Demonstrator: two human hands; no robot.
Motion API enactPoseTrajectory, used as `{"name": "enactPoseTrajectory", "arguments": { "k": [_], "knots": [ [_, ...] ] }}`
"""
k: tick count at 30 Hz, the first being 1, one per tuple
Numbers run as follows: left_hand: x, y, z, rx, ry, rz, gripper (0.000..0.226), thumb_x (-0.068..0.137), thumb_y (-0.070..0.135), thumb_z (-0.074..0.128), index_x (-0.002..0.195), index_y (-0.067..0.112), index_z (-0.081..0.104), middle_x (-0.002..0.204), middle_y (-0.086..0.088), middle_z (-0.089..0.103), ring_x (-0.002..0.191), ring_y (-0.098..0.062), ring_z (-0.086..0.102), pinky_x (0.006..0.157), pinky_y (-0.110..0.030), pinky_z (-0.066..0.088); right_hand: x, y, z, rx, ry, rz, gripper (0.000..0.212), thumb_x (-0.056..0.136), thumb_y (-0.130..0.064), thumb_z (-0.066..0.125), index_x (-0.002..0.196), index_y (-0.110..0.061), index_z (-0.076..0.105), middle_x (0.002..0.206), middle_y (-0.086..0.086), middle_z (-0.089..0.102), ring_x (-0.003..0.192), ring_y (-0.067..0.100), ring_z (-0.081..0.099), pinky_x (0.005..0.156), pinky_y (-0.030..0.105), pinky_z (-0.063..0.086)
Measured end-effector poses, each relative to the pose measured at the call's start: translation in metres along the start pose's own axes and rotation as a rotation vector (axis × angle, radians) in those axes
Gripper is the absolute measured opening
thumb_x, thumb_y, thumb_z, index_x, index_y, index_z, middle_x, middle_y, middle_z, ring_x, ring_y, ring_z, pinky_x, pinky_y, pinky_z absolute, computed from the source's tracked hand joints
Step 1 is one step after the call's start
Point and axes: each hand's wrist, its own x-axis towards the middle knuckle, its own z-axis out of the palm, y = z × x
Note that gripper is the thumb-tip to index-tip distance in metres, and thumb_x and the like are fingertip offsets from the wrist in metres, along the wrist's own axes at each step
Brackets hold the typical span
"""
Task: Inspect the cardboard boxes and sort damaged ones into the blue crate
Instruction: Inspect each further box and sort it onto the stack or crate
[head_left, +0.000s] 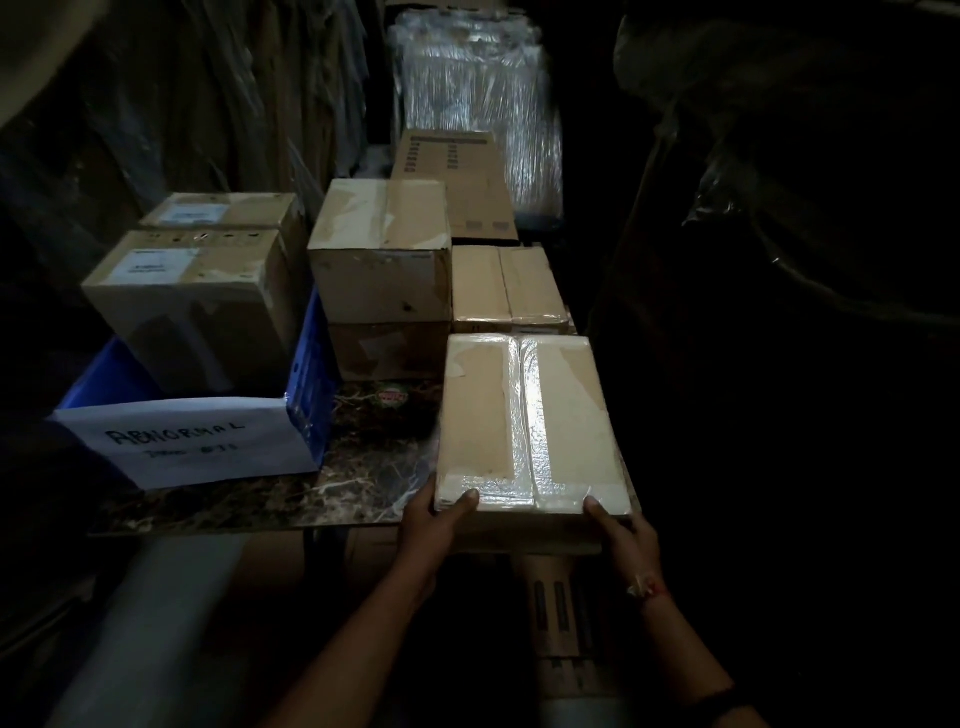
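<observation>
A flat cardboard box (524, 421) sealed with shiny clear tape lies at the near right of the marble table (363, 467). My left hand (434, 525) grips its near left corner, thumb on top. My right hand (626, 535) holds its near right corner. The blue crate (311, 374) stands at the left, with a white paper sign (192, 441) reading "ABNORMAL" on its front. Two cardboard boxes with white labels, a near one (192, 296) and a far one (228, 210), sit in the crate.
A taped box (382, 249) is stacked on another box (389, 351) mid-table. A second flat box (506, 288) lies behind the held one, a printed carton (457, 182) farther back. Plastic-wrapped goods (478, 104) fill the background. The surroundings are dark.
</observation>
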Motion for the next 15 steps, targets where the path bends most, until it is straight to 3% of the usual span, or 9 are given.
{"name": "enactPoseTrajectory", "arguments": {
  "k": [3,7,11,15],
  "knots": [
    [-0.002,0.016,0.007,-0.033,-0.021,0.02,0.03,0.082,0.016,0.077,0.11,0.012,0.07,0.1,-0.003,0.076,0.096,-0.023,0.071,0.09,-0.041,0.056,-0.008,-0.032,-0.007,0.047,0.031,-0.013,0.023,0.075,-0.025,0.081,0.079,-0.008,0.066,0.081,0.01,0.069,0.082,0.026,0.066,0.073,0.034,0.053],
    [-0.004,0.042,0.02,-0.055,-0.062,0.088,0.019,0.081,0.011,0.077,0.097,0.02,0.07,0.089,0.003,0.075,0.083,-0.014,0.07,0.076,-0.027,0.056,-0.017,-0.063,-0.018,0.089,0.044,-0.087,0.023,0.079,-0.02,0.077,0.068,-0.016,0.057,0.066,0.002,0.059,0.059,0.013,0.053,0.046,0.018,0.041],
    [0.003,0.068,0.027,-0.088,-0.074,0.073,0.027,0.071,0.028,0.082,0.095,0.021,0.072,0.09,0.0,0.076,0.086,-0.021,0.072,0.08,-0.036,0.057,-0.014,-0.088,-0.016,0.139,0.044,-0.103,0.028,0.077,-0.02,0.078,0.064,-0.015,0.054,0.064,0.005,0.058,0.058,0.018,0.053,0.05,0.025,0.042],
    [0.024,0.104,0.028,-0.05,-0.072,0.091,0.022,0.081,0.022,0.078,0.102,0.018,0.072,0.091,0.002,0.074,0.081,-0.017,0.069,0.076,-0.034,0.055,0.001,-0.119,-0.002,0.172,0.007,-0.106,0.029,0.075,-0.024,0.08,0.063,-0.017,0.055,0.065,0.006,0.06,0.051,0.014,0.055,0.043,0.02,0.042]
  ]
}}
